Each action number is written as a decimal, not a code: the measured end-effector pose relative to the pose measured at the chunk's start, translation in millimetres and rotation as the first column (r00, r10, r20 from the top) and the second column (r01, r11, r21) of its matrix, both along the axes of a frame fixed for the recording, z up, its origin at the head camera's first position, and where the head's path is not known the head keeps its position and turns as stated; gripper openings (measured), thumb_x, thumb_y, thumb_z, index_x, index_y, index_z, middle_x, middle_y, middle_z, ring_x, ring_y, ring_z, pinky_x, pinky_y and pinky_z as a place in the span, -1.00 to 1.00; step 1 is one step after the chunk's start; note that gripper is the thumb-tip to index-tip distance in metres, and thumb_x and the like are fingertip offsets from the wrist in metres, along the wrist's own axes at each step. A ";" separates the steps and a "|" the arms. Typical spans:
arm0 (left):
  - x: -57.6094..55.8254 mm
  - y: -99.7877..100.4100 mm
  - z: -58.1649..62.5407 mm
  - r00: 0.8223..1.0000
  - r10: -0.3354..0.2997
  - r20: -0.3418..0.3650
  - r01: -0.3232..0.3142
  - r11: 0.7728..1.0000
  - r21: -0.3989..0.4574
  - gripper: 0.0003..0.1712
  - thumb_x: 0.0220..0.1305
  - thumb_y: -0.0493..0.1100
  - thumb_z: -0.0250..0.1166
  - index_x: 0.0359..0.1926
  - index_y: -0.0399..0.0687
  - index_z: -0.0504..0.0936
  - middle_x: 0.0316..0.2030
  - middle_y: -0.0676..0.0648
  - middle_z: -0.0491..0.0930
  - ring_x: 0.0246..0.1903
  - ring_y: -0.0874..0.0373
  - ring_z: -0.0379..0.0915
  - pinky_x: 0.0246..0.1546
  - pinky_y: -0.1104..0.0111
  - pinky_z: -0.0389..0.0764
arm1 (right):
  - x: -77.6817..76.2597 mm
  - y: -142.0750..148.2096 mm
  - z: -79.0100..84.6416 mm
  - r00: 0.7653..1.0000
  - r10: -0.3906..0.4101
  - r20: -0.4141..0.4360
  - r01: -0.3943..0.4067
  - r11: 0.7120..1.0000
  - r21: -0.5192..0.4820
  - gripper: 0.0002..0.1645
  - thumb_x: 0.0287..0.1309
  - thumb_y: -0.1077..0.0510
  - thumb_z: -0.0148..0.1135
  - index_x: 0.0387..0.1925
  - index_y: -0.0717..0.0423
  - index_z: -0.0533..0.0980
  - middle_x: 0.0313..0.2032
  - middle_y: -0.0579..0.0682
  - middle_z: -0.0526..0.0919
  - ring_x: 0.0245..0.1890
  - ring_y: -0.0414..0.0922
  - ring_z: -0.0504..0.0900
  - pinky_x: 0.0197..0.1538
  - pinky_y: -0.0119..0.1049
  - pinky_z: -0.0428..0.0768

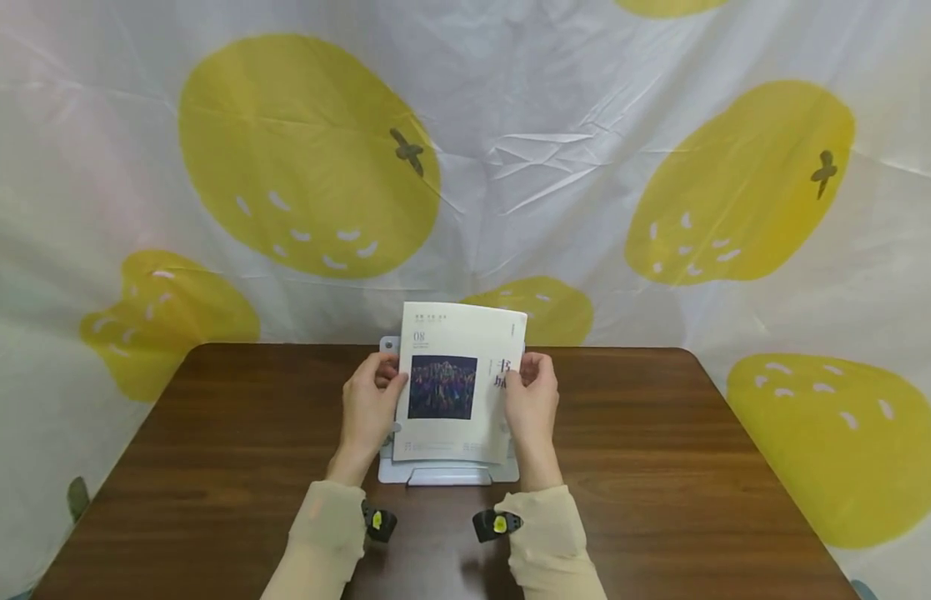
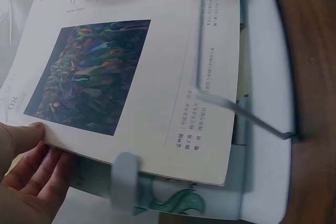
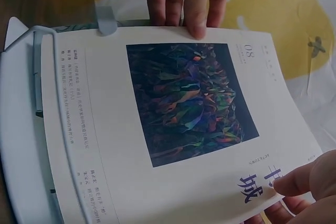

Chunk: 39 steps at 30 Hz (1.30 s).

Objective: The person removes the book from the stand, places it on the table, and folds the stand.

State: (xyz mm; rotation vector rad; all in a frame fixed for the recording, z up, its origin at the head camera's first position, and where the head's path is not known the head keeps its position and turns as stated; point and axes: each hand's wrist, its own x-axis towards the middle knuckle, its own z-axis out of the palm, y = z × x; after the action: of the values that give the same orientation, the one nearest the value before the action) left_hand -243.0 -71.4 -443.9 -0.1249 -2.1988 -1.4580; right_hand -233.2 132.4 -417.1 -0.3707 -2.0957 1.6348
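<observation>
A white magazine [image 1: 457,333] with a dark, colourful square picture leans on a white book stand [image 1: 446,477]. My left hand [image 1: 367,408] grips the magazine's left edge, thumb on the cover and fingers behind. The right hand [image 1: 534,404] pinches the opposite edge beside the large purple title characters. Across the lower cover runs a thin wire bar [image 2: 200,40] of the stand. A grey page clip [image 2: 124,182] overlaps the left edge. Behind the magazine shows a pale sheet or cover [image 2: 181,203] with a green pattern; its kind is mostly hidden.
The stand is on a dark brown wooden table [image 1: 645,467], near its far edge. Behind hangs a white curtain [image 1: 533,167] printed with yellow fruit. Black wrist cameras [image 1: 378,522] are strapped at both cuffs.
</observation>
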 end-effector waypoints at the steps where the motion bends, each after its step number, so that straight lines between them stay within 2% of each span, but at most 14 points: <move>1: -1.1 -0.2 2.6 1.000 0.003 -0.008 -0.003 1.000 0.000 -0.73 0.19 -0.36 0.38 -0.07 -0.23 0.62 -0.37 -0.14 0.61 -0.42 0.04 0.54 -0.35 0.21 0.59 | -1.1 -0.1 2.2 1.000 0.001 -0.016 -0.001 1.000 -0.005 -0.76 0.17 0.35 0.10 -0.09 0.24 0.43 -0.18 0.14 0.56 -0.17 0.02 0.53 -0.12 -0.15 0.48; 9: -5.9 -1.9 25.9 0.998 -0.020 -0.067 0.021 1.000 0.012 -0.73 0.19 -0.36 0.38 -0.07 -0.25 0.62 -0.36 -0.15 0.60 -0.41 0.04 0.54 -0.34 0.22 0.63 | -5.2 0.6 23.0 0.992 0.000 -0.127 -0.003 1.000 -0.023 -0.78 0.13 0.41 0.10 -0.15 0.27 0.43 -0.27 0.10 0.52 -0.29 -0.05 0.51 -0.24 -0.25 0.47; 18: -2.4 -2.3 65.3 0.977 -0.060 -0.206 0.069 0.997 0.037 -0.73 0.17 -0.36 0.40 -0.08 -0.26 0.63 -0.36 -0.16 0.63 -0.39 0.05 0.60 -0.36 0.26 0.65 | -3.6 4.1 60.9 0.973 0.029 -0.230 -0.046 0.996 -0.071 -0.76 0.16 0.40 0.06 -0.10 0.29 0.42 -0.22 0.10 0.54 -0.25 -0.06 0.55 -0.27 -0.19 0.54; 27: 4.2 -1.0 93.7 0.954 -0.092 -0.287 0.103 0.994 0.025 -0.72 0.19 -0.38 0.37 -0.06 -0.28 0.60 -0.34 -0.16 0.59 -0.41 0.05 0.59 -0.36 0.24 0.64 | 9.8 7.2 94.1 0.949 0.055 -0.312 -0.095 0.989 -0.117 -0.71 0.15 0.41 0.06 -0.06 0.32 0.40 -0.19 0.09 0.53 -0.20 -0.09 0.48 -0.21 -0.22 0.49; 32: 10.2 2.4 105.7 0.943 -0.109 -0.313 0.126 0.991 0.035 -0.71 0.20 -0.38 0.36 -0.04 -0.27 0.59 -0.33 -0.15 0.58 -0.36 0.06 0.57 -0.31 0.26 0.64 | 18.7 12.1 110.9 0.928 0.069 -0.365 -0.115 0.988 -0.103 -0.72 0.16 0.42 0.07 -0.05 0.33 0.40 -0.21 0.09 0.53 -0.21 -0.09 0.48 -0.20 -0.24 0.49; 39: 20.3 11.4 123.9 0.922 -0.143 -0.359 0.175 0.983 0.058 -0.70 0.20 -0.36 0.37 -0.03 -0.27 0.58 -0.33 -0.15 0.58 -0.37 0.07 0.57 -0.35 0.23 0.65 | 28.6 25.1 128.4 0.894 0.085 -0.440 -0.135 0.987 -0.085 -0.77 0.17 0.44 0.07 -0.12 0.25 0.42 -0.24 0.07 0.54 -0.23 -0.06 0.50 -0.20 -0.24 0.47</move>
State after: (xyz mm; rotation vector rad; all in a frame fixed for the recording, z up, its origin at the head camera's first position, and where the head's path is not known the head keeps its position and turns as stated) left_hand -222.7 -60.0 -320.1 -0.5067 -1.8635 -1.4832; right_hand -204.6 157.5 -288.8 0.0827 -1.7155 1.7169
